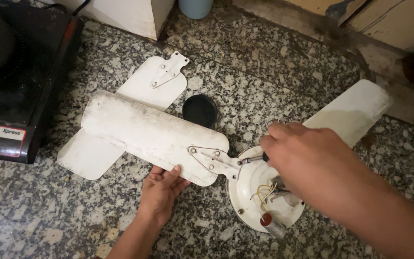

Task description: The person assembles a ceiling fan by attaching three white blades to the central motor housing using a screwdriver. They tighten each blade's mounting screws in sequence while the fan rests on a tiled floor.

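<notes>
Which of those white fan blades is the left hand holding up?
Start at the round white fan motor housing on the speckled stone floor. The dusty white metal blade reaches left from it, left hand beneath its edge. Unlike the loose blade underneath, its bracket meets the housing.

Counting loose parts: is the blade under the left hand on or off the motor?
On: the blade's bracket overlaps the motor rim; screws unclear.
</notes>
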